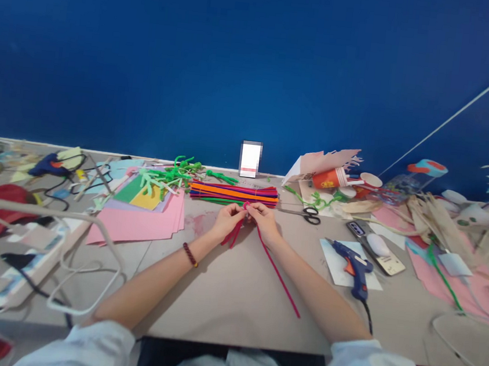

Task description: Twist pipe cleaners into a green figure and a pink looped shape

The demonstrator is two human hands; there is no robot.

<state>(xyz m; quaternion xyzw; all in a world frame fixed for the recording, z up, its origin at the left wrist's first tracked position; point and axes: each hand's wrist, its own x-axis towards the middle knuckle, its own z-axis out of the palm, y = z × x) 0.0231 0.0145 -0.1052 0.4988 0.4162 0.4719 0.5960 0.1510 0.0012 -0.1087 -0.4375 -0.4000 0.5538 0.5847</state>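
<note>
The left hand (228,219) and right hand (265,220) pinch magenta pipe cleaners (279,276) close together. Just beyond them lies a multicoloured bundle (234,193); a glue gun (358,267) rests rightward.

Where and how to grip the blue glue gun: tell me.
Probably best by the handle of the blue glue gun, coming from the near right. It lies on its side, handle towards the person, nozzle pointing away to the left, orange trigger on the handle's left. Mind the cord leaving the handle's near end.
</note>
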